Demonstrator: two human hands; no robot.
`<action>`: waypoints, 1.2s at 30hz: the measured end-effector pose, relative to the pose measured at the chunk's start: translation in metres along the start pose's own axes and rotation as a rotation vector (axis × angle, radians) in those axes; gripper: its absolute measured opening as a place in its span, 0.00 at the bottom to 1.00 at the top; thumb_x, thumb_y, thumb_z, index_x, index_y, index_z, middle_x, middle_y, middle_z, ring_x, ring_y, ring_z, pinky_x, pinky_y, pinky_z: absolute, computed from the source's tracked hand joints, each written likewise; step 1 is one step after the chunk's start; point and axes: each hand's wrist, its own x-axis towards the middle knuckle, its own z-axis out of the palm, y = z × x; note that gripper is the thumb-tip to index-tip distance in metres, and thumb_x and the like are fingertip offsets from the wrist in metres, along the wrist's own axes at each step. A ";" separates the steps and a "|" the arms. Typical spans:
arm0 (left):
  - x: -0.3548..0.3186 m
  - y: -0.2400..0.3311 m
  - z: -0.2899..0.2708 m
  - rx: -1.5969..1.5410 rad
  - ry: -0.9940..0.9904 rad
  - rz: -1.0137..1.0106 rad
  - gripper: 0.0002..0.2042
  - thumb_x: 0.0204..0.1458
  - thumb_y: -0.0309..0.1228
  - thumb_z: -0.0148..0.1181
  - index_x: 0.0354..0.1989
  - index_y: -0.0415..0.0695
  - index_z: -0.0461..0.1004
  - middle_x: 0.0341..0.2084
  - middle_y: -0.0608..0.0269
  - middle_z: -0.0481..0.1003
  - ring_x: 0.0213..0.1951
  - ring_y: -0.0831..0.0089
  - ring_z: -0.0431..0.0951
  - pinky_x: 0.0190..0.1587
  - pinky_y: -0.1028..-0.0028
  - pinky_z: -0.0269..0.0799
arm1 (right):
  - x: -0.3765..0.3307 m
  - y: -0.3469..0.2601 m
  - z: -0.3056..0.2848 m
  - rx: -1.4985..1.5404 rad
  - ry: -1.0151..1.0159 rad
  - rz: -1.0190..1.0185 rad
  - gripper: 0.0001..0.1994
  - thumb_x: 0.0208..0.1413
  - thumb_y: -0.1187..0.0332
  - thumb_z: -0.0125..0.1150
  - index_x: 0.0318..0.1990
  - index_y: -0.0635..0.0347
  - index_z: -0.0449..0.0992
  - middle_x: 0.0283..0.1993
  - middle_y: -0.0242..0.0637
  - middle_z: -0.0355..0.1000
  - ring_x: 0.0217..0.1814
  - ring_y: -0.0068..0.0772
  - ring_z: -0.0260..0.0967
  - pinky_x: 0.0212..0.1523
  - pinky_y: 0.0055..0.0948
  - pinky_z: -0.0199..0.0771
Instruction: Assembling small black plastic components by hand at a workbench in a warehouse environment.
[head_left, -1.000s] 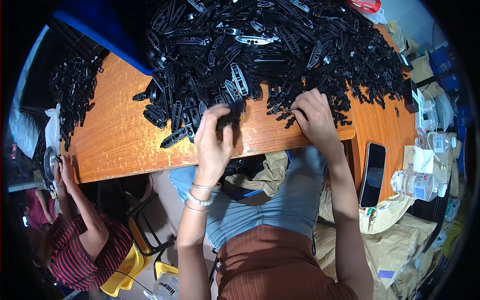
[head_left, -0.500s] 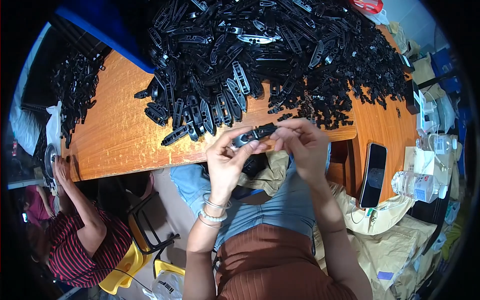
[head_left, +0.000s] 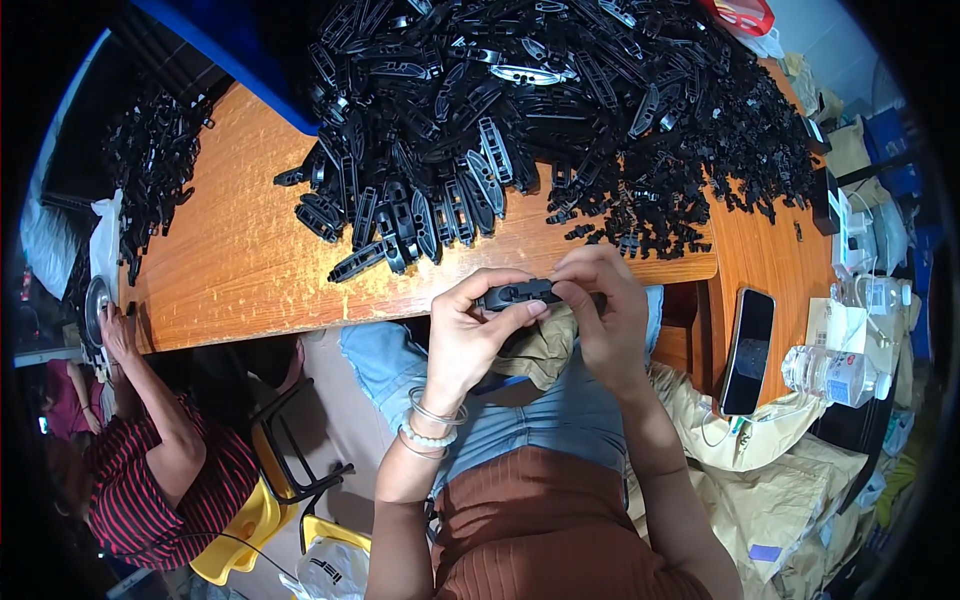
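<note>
Near the centre of the frame, the left hand point(head_left: 466, 332) was closed around 1 black plastic part point(head_left: 518, 293), while the right hand point(head_left: 608, 325), fingers curled, pinched its right end; a heap of black pieces point(head_left: 450, 110) lay on the tabletop point(head_left: 250, 230) at upper centre

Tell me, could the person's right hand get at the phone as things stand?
Probably yes: the phone lies uncovered to the right of the right hand, with nothing apparently blocking the way. That hand is busy at a black part, though the left hand holds it too.
</note>
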 end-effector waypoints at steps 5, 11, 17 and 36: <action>0.000 0.003 -0.002 -0.111 -0.012 -0.033 0.12 0.49 0.16 0.58 0.43 0.32 0.71 0.28 0.53 0.78 0.31 0.74 0.80 0.34 0.82 0.77 | -0.001 0.009 0.000 -0.342 -0.001 -0.217 0.02 0.49 0.81 0.55 0.31 0.67 0.72 0.38 0.37 0.66 0.36 0.27 0.66 0.35 0.21 0.66; -0.001 0.005 -0.009 -0.066 -0.055 -0.126 0.12 0.50 0.17 0.57 0.44 0.31 0.70 0.27 0.52 0.78 0.31 0.72 0.80 0.34 0.81 0.77 | -0.004 0.008 0.006 -0.109 0.035 -0.044 0.02 0.48 0.82 0.55 0.30 0.67 0.71 0.39 0.37 0.66 0.37 0.28 0.66 0.35 0.22 0.66; 0.001 0.010 -0.008 -0.078 -0.050 -0.159 0.11 0.50 0.16 0.57 0.42 0.31 0.71 0.28 0.54 0.77 0.30 0.73 0.80 0.32 0.81 0.77 | -0.006 0.018 0.002 -0.409 -0.018 -0.243 0.06 0.46 0.80 0.57 0.33 0.65 0.72 0.40 0.38 0.68 0.39 0.32 0.67 0.35 0.23 0.68; 0.074 0.034 -0.021 1.364 0.287 0.758 0.13 0.46 0.23 0.57 0.42 0.38 0.69 0.39 0.53 0.67 0.40 0.58 0.68 0.33 0.65 0.69 | -0.023 0.015 -0.015 -0.014 -0.261 0.302 0.11 0.51 0.77 0.54 0.43 0.63 0.75 0.30 0.34 0.73 0.29 0.22 0.69 0.35 0.23 0.68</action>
